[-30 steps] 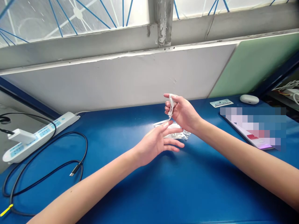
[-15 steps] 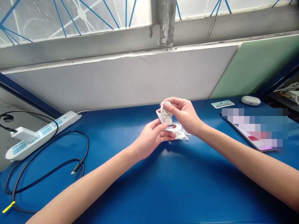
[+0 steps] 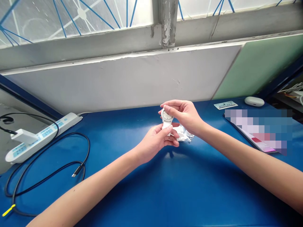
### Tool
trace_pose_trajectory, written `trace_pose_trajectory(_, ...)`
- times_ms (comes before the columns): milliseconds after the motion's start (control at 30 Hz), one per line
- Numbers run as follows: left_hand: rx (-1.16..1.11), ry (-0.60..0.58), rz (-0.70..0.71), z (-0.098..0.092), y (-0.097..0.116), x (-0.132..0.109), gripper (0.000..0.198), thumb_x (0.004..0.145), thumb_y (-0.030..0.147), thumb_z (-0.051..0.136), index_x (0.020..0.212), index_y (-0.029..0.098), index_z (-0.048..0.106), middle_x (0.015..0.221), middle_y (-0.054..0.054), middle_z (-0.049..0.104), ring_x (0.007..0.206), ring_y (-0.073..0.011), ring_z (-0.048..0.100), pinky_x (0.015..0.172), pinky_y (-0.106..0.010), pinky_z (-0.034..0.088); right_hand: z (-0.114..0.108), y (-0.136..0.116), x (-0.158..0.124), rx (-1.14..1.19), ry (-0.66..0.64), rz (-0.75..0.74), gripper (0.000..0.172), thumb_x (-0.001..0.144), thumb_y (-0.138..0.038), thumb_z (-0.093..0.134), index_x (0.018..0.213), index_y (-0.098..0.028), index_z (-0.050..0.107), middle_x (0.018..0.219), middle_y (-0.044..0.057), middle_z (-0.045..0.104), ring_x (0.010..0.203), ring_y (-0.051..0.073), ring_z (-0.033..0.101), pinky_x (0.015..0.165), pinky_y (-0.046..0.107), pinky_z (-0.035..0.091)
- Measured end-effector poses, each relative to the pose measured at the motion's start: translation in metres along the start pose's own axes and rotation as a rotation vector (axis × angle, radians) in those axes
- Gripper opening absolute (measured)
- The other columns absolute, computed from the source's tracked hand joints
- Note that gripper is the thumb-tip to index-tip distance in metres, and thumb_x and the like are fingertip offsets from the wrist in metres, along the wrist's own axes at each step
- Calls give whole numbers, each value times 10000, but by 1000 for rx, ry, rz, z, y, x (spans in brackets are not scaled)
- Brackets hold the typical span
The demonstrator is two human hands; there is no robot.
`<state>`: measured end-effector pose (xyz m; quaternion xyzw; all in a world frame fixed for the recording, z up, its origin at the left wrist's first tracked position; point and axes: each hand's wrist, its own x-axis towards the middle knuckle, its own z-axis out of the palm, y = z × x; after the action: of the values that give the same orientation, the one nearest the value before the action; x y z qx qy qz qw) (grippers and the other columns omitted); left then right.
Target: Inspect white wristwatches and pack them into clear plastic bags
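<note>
A white wristwatch (image 3: pixel 167 116) with a round pale dial is held up between my two hands above the blue table. My left hand (image 3: pixel 155 140) pinches the lower strap between thumb and fingers. Around the upper part of the watch, my right hand (image 3: pixel 186 115) is closed, its thumb at the top of the dial and its fingers behind. The far part of the strap is hidden by the fingers. Just behind and below the hands, a crumpled silvery plastic wrapper (image 3: pixel 186 135) lies on the table, partly covered by my left fingers.
To the left stands a white power strip (image 3: pixel 54 124) with a white plug adapter (image 3: pixel 25 137). A looped black cable (image 3: pixel 88 148) lies before it. On the right are a white card (image 3: pixel 225 105), a white oval case (image 3: pixel 254 101) and a partly blurred flat device (image 3: pixel 258 142).
The watch has tilted and dropped slightly, and the loose strap end seen at its left is now hidden. My left hand has shifted a little lower along the strap.
</note>
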<state>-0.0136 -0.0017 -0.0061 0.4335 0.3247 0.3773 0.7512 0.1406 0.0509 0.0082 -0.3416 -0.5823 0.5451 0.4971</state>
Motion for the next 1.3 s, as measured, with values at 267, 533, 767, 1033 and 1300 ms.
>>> trace_pose_trajectory(267, 1, 19, -6, -1, -1, 1, 442, 952, 467, 611, 1146, 70, 637, 960, -155, 737, 810, -220, 723, 855, -383, 554, -6, -8, 3, -29, -4, -53, 251, 802, -390, 772, 935, -178, 754, 866, 67, 791, 765, 192, 728, 711, 316, 580)
trace_pose_trajectory(533, -53, -60, -51, 3, -6, 1, 440, 911, 521, 653, 1059, 106, 668, 953, -144, 754, 834, -237, 746, 829, -366, 568, -7, -3, 8, 315, -194, 309, 527, 997, -549, 393, 983, -153, 739, 931, 120, 784, 871, 229, 734, 850, 371, 561)
trace_pose_trajectory(767, -23, -32, -103, 5, -9, 2, 550, 864, 616, 654, 1005, 86, 692, 928, -162, 760, 813, -246, 748, 811, -370, 574, -6, -11, 8, 555, -282, 487, 693, 1030, -542, 153, 1133, -98, 675, 1002, 166, 774, 866, 223, 739, 903, 381, 543)
trace_pose_trajectory(1033, -12, 24, -76, 4, -9, 2, 518, 854, 591, 685, 970, 86, 698, 933, -154, 764, 875, -241, 749, 837, -341, 575, -3, -13, 8, 573, -236, 478, 657, 1042, -499, 182, 1086, -92, 696, 1118, 160, 753, 996, 230, 719, 1006, 389, 493)
trace_pose_trajectory(1300, -15, 29, -81, 6, -12, 3, 523, 862, 580, 683, 1015, 80, 692, 1012, -188, 759, 963, -274, 742, 865, -368, 572, -3, -6, 7, 528, -258, 475, 595, 1005, -546, 315, 1068, -114, 719, 1173, 160, 741, 1109, 253, 689, 1056, 395, 464)
